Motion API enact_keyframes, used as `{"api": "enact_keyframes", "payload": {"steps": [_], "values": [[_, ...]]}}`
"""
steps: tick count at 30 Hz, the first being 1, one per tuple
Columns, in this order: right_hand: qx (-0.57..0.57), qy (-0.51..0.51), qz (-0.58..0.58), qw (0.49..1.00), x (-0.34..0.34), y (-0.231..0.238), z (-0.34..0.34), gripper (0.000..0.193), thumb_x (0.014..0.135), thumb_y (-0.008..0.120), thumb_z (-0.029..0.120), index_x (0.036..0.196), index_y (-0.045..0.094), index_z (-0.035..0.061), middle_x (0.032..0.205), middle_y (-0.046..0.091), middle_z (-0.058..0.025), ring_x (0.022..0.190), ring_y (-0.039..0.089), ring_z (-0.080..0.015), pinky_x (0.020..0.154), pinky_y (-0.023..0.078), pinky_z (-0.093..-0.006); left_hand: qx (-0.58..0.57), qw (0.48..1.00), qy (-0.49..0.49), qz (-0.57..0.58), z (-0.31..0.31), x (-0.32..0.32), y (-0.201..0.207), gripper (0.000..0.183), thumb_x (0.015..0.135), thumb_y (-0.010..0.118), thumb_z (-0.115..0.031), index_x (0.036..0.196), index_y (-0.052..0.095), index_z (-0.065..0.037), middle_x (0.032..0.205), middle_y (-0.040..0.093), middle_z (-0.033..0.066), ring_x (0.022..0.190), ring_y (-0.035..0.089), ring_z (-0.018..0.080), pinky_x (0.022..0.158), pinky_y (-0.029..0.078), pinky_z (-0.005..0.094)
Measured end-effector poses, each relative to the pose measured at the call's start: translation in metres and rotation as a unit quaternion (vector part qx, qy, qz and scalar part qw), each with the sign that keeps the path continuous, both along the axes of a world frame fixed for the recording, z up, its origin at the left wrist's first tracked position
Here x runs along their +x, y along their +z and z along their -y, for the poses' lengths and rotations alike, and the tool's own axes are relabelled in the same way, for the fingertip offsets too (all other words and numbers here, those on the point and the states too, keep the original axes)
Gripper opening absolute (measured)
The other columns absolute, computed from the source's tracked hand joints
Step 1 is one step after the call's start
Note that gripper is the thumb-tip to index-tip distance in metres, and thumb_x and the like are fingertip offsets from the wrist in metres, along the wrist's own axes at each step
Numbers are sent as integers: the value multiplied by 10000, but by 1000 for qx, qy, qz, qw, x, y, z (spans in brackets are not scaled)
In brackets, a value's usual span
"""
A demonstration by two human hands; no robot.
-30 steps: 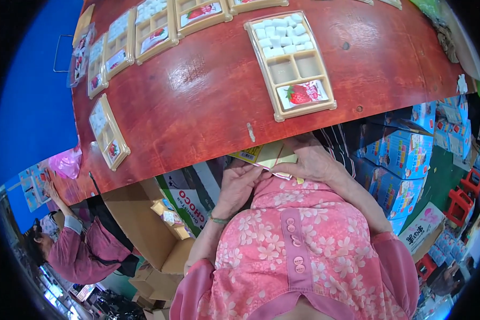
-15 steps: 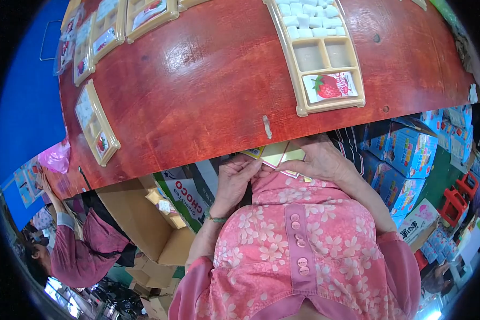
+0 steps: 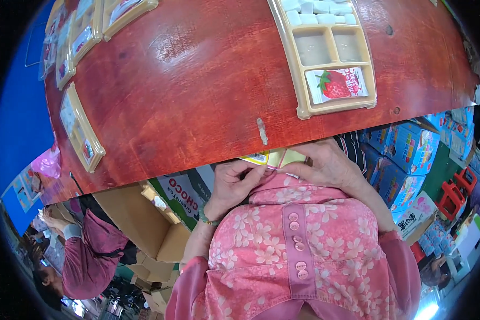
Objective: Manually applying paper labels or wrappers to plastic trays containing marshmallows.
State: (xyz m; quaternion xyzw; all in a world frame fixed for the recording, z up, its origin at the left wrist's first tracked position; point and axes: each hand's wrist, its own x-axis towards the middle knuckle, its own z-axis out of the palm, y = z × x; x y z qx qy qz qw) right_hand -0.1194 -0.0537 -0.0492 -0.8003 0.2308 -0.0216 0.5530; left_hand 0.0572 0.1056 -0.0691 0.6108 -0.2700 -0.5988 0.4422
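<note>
"Start at the grip."
"The left hand [image 3: 233, 182] pinches narrowly on a flat, pale yellow-green card [image 3: 274, 159]; the right hand [image 3: 328, 163] grips its other side. The card sits just below the near edge of the red-brown wooden bench [image 3: 197, 106], above the lap."
"Any writing?"
"A barcode on its yellow end, too small to read."
"And on the bench?"
"Right of the middle, by the near edge, one long cream plastic tray [image 3: 300, 85]: white pillow-shaped pieces, then one white sachet [image 3: 336, 85] with a strawberry picture and red lettering."
"Other trays?"
"Four along the left edge: three together, one apart [image 3: 89, 140] toward the near left corner."
"Below?"
"One open brown cardboard box [image 3: 125, 221], beside a green-and-white carton [image 3: 182, 193] with bold red lettering; stacked blue printed cartons [image 3: 410, 149] right."
</note>
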Motion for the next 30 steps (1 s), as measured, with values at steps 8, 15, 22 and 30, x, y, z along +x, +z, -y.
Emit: {"api": "enact_keyframes", "payload": {"steps": [8,15,22,30], "values": [[-6,-42,106,993,6,-1,-6,224,791,682,148,977,661,25,844,657,-155,753,648,-320,666,521,-379,-131,985,-60,90,17,-4,5,153,854,609,9,993,670,28,947,680,79,869,626,122,767,492,255],[-39,-24,87,995,5,10,-1,241,744,716,70,976,672,21,917,665,-134,820,659,-291,739,529,-363,-123,980,-87,128,23,-8,11,126,831,617,21,940,681,18,899,689,74,826,644,125,749,498,255],[-99,-16,118,988,6,2,-3,195,703,641,49,896,617,37,804,600,-125,749,624,-304,641,508,-390,-139,982,-43,117,23,-14,8,101,828,613,41,899,679,15,833,690,67,743,650,122,687,507,245],[-95,-22,123,988,7,5,1,150,733,633,54,879,608,31,791,589,-143,746,619,-318,651,505,-400,-142,981,-38,124,25,-15,8,86,831,617,44,894,674,28,795,688,69,731,649,126,673,509,244]]}}
